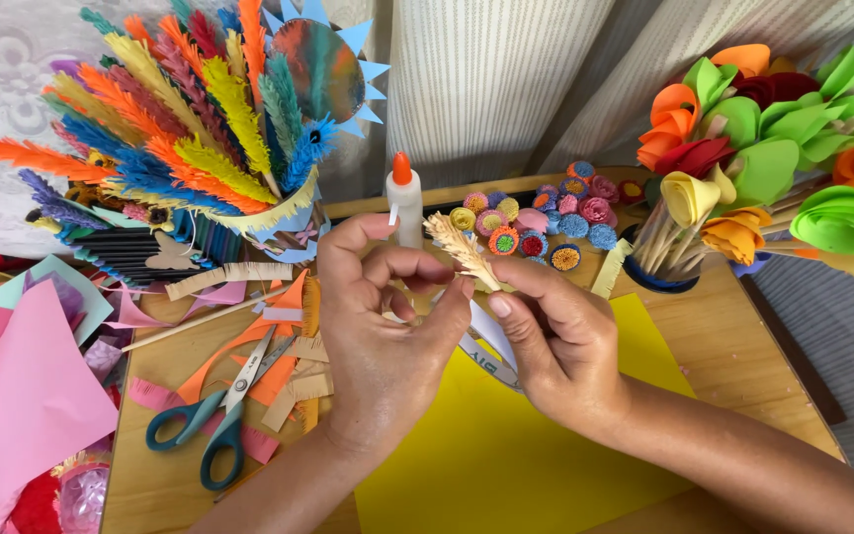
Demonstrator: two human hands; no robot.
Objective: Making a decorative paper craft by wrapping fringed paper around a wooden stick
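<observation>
Wooden tabletop [733, 356] fills the view from above, crowded with paper craft. Nearest, a flat yellow paper sheet [506, 465] lies under 2 bare hands. The left hand [387, 326] and right hand [555, 341] meet above it, thumbs and fingertips of both pinched together on a small cream fringed paper strip rolled into a feathery spike [460, 249], held in the air over the sheet. It looks very light, soft and easily crushed, so the firmer rolled base seems the safest place to hold. Left of the hands, teal-handled scissors [212, 415] rest among orange and pink paper scraps [279, 371]. Behind the fingers stands a white glue bottle with an orange cap [405, 203], beside small rolled paper flowers [546, 222]. Farther back are a fan of multicoloured fringed paper feathers [170, 129], a pot of large paper roses [773, 148], and pale striped curtains [506, 69].
</observation>
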